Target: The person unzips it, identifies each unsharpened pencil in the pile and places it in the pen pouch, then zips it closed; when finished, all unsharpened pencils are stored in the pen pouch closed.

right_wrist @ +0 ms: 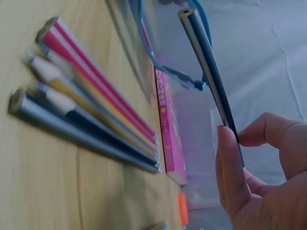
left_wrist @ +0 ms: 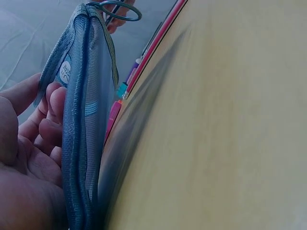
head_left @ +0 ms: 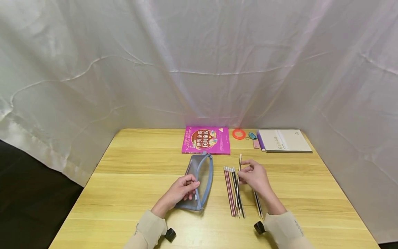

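Note:
In the head view my left hand grips the near side of a blue-grey mesh pencil case, whose zipped mouth gapes toward the right. The left wrist view shows thumb and fingers at the edge of the case. My right hand pinches a dark striped pencil between thumb and fingertips, raised off the table in the right wrist view. Beside that hand lies a row of several pencils, some red-striped and some dark. More dark pencils lie partly hidden under the right wrist.
A pink book lies behind the pencil case. At the back right are an orange ring, a teal binder clip, a pink eraser, a purple marker and a notebook. Pale curtains surround the wooden table.

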{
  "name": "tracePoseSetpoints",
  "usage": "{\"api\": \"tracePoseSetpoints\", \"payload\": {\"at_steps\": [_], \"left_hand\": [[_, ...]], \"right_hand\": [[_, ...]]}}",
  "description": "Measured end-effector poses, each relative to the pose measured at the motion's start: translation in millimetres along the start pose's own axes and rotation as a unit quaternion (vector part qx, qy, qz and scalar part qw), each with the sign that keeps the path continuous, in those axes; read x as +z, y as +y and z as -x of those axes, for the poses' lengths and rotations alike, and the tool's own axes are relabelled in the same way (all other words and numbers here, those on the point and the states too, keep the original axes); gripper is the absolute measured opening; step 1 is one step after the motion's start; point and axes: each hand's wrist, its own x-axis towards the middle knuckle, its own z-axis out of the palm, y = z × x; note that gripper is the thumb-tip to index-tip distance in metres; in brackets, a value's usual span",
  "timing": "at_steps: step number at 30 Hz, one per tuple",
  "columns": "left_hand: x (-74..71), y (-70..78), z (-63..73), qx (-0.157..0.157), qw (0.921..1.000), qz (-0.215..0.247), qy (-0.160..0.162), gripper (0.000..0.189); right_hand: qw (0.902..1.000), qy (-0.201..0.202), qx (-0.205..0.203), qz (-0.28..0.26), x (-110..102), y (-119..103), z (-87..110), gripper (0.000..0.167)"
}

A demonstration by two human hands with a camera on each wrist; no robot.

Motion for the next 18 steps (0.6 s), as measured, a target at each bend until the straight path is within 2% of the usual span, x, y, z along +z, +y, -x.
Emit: {"api": "tracePoseSetpoints", "payload": {"at_steps": [7, 18], "left_hand": [[0.2, -1.6, -0.9, 0.003, 1.0, 0.001, -0.003, 0.031], [1.1, 1.5, 0.6, 0.005, 1.0, 0.006, -0.004, 0.031]], "right_hand": [[0.9974, 0.012, -0.002, -0.071, 12.1, -7.2, -1.0, 0.054], [0.9924, 0.022, -0.016, -0.12, 45.1, -15.5, -3.2, 0.053]]}}
